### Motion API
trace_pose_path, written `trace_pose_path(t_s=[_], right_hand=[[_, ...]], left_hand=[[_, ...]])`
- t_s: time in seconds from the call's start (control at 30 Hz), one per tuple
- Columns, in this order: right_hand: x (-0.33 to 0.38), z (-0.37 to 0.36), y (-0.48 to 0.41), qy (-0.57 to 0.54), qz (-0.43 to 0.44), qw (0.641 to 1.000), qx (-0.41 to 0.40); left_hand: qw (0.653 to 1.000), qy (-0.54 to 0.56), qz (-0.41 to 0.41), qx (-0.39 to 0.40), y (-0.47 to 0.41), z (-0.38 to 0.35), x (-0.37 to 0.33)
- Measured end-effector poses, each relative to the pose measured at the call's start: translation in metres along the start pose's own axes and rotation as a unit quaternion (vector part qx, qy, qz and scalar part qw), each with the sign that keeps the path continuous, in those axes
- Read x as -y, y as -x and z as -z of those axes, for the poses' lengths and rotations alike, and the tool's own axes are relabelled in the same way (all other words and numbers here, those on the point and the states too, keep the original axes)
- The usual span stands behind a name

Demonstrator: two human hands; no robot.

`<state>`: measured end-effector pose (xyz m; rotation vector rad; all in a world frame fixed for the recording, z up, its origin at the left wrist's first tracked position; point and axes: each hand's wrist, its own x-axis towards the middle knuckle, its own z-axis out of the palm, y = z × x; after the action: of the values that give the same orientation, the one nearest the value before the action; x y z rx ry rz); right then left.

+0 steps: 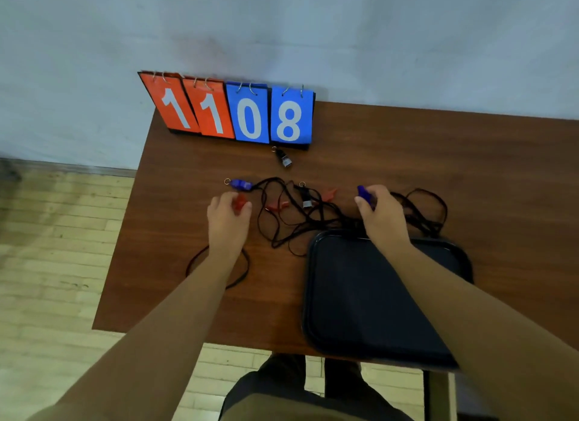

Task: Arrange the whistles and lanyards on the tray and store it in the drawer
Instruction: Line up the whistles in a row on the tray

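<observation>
Left hand (pixel 227 215) clamped on red whistle (pixel 240 202), right hand (pixel 380 213) on blue whistle (pixel 365 195), prob. lifting both off tangled lanyards (pixel 291 223) btw them for tray (pixel 344 295) below right.

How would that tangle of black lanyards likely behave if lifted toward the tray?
The black lanyards lie in loose, overlapping loops, so they probably are floppy and would sag. Because they cross each other and the black whistle, lifting one cord would likely drag others along. They look thin, so probably light.
</observation>
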<state>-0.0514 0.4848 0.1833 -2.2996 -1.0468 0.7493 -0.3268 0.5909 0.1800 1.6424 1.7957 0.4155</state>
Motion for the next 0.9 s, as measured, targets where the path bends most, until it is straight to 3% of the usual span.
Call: trace_pose_path(t_s=[0.17,0.33,0.6,0.9], right_hand=[[0.007,0.025,0.03,-0.114,-0.029,0.993,0.006],[-0.004,0.033,0.067,-0.168,-0.068,0.983,0.016],[-0.043,-0.008,0.096,-0.078,-0.119,0.986,0.091],[-0.036,-0.054,0.074,-0.02,-0.115,0.992,0.048]], left_hand=[[0.995,0.091,-0.013,0.039,0.038,0.006,-0.033],[0.99,0.101,0.004,0.102,0.08,-0.008,-0.045],[0.977,0.129,0.043,0.163,0.126,-0.048,-0.022],[0.972,0.146,0.084,0.164,0.125,-0.059,0.003]])
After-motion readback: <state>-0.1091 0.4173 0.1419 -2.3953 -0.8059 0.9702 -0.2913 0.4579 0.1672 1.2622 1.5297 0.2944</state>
